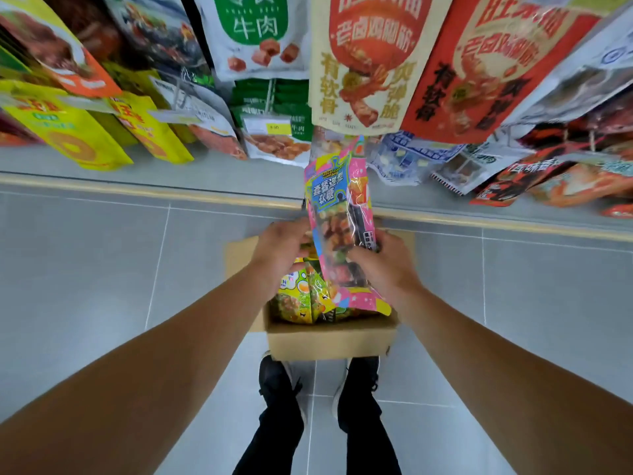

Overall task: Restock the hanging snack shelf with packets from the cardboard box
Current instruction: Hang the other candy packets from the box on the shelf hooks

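Observation:
A pink and blue candy packet (337, 221) stands upright above the cardboard box (329, 339) on the floor. My right hand (383, 265) grips the packet's lower right side. My left hand (282, 250) touches its left edge, fingers curled against it. Its top reaches up to the hanging snack shelf (356, 63), just under a cream and red packet. Inside the box lie more packets, yellow-green ones (298, 299), partly hidden by my hands.
Rows of hanging packets fill the shelf: yellow ones (68, 132) at left, a white and green one (260, 36), red ones (486, 70) at right. A grey base ledge (171, 173) runs below. My two shoes (318, 382) stand on the tiled floor right behind the box.

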Demonstrator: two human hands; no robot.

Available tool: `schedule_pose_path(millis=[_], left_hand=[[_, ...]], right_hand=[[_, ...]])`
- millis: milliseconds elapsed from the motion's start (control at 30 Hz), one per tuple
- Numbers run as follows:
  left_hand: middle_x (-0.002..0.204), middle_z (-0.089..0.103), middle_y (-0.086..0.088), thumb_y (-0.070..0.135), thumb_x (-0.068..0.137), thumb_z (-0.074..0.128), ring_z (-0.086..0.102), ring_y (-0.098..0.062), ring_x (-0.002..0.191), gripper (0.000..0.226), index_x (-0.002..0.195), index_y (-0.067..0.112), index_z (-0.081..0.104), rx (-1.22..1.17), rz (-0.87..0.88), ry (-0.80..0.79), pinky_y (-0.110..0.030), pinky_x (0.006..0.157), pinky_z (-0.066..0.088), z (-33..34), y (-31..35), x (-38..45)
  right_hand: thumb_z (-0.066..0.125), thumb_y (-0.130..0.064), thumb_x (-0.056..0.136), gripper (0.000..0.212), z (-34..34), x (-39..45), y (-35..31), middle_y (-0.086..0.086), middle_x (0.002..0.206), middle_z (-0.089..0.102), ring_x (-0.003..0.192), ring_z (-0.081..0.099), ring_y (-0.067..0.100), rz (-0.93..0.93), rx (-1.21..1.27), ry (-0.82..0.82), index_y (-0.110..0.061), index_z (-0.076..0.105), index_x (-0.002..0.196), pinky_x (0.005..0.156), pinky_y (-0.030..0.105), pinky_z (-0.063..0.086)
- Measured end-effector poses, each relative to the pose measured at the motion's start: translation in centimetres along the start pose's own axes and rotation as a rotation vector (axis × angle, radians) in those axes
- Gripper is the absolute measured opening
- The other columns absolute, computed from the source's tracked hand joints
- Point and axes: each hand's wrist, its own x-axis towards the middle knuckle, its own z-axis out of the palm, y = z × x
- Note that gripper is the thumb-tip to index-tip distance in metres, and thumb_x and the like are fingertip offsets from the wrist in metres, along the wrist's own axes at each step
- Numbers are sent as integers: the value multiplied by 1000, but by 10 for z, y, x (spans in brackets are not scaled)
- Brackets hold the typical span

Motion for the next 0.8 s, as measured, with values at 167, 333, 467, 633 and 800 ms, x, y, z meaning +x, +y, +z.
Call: schedule_pose_path(millis=[167, 333, 467, 633, 800], left_hand=[[98, 61, -4, 55, 75, 66, 61, -26, 93, 50, 101, 12, 62, 174, 150, 88, -49, 94, 52, -19, 58, -62], [117, 67, -5, 59, 68, 73, 65, -26, 103, 62, 115, 21, 60, 77, 206, 45, -46, 95, 53, -34, 106, -126], [72, 70, -1, 21, 95, 62, 65, -19, 66, 13, 84, 25, 54, -17, 252, -114, -35, 65, 56, -31, 130, -191], [77, 62, -13, 19, 84, 71, 58, -24, 71, 7, 80, 14, 67, 76, 467, -125, -38, 69, 49, -11, 148, -258], [84, 64, -17, 43, 63, 76, 59, -27, 78, 21, 73, 26, 71, 120, 563, -121, -50, 73, 52, 26, 160, -330]], right_hand=[[76, -14, 71, 13, -41, -57, -79, 4, 63, 61, 62, 58, 18, -7, 179, 4, -4, 68, 77, 63, 33, 45], [80, -15, 67, 12, -78, -123, -137, -1, 63, 68, 66, 65, 21, -70, 286, 24, -9, 74, 76, 71, 34, 51], [81, -32, 51, 35, -111, -169, -159, 0, 81, 74, 84, 70, 23, -94, 329, 66, -18, 73, 83, 85, 38, 55], [82, -13, 65, 29, -161, -220, -166, 8, 88, 77, 82, 74, 20, -200, 302, 104, -14, 73, 93, 82, 37, 59], [71, -7, 88, 14, -219, -280, -164, 0, 83, 73, 66, 69, -2, -280, 366, 171, -6, 71, 102, 57, 12, 49]])
